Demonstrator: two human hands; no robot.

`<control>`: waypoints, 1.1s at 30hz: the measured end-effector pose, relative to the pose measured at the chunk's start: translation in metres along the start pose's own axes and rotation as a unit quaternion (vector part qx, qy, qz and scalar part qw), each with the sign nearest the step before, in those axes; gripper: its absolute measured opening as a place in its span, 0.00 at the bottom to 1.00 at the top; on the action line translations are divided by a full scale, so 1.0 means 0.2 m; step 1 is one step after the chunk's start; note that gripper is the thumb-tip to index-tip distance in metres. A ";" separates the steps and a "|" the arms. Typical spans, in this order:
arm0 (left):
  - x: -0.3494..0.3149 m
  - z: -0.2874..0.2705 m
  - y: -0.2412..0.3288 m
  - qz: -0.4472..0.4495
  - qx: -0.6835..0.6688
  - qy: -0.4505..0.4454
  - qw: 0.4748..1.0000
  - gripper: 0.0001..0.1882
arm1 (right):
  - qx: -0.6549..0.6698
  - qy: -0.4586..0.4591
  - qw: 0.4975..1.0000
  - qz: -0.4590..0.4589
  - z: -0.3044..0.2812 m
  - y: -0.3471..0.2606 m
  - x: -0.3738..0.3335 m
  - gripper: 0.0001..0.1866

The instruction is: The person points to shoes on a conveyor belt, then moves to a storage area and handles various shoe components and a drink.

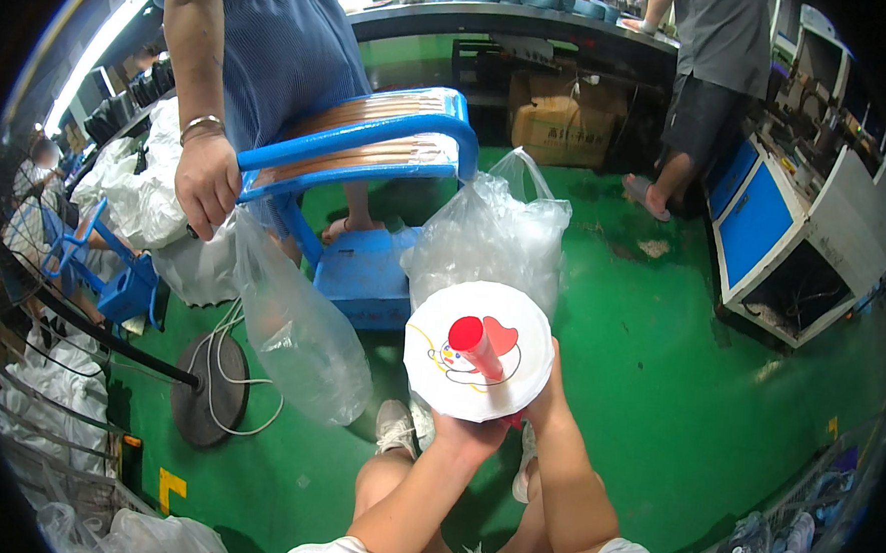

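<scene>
Both my hands are up at centre frame, wrapped round a white disc (478, 350) with a red-and-yellow cartoon print. My left hand (465, 433) cups its lower edge from six o'clock, fingers closed on the rim. My right hand (549, 397) clamps the edge at four o'clock, and I cannot tell what its fingers do behind the disc. A red tube (477, 344) sits at the disc's middle, its long axis running from eleven o'clock down toward five, tilted at me. Both hands are equally close to it, neither touching it. At twelve o'clock, just beyond the disc, stands a clear plastic bag (487, 234). At ten o'clock a co-worker's hand (205, 182) grips a blue chair (370, 148) over the green floor (678, 389).
</scene>
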State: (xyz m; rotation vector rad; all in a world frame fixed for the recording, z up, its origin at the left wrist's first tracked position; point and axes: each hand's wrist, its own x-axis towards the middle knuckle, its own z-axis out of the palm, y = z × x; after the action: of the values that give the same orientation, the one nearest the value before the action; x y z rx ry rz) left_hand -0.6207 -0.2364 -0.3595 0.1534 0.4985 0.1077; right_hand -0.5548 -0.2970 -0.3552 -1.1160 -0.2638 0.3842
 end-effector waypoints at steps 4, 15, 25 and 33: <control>0.02 -0.05 0.01 -0.018 -0.002 -0.043 0.999 0.24 | -0.023 0.003 0.999 -0.024 0.02 -0.03 -0.01 0.11; 0.01 0.01 0.01 -0.005 0.011 0.025 1.000 0.18 | -0.026 0.013 0.999 0.018 0.00 -0.03 0.01 0.11; 0.08 -0.15 -0.01 -0.028 0.006 -0.026 0.999 0.19 | -0.069 0.008 0.998 0.004 -0.02 -0.01 0.01 0.09; -0.01 0.01 0.01 -0.020 -0.031 -0.036 0.999 0.11 | -0.004 -0.063 0.998 -0.024 -0.07 0.10 0.07 0.07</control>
State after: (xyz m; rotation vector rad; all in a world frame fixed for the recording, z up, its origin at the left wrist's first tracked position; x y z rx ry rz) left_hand -0.6228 -0.2346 -0.3565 0.0870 0.4258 0.0787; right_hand -0.5402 -0.2953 -0.3797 -1.0931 -0.4019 0.4120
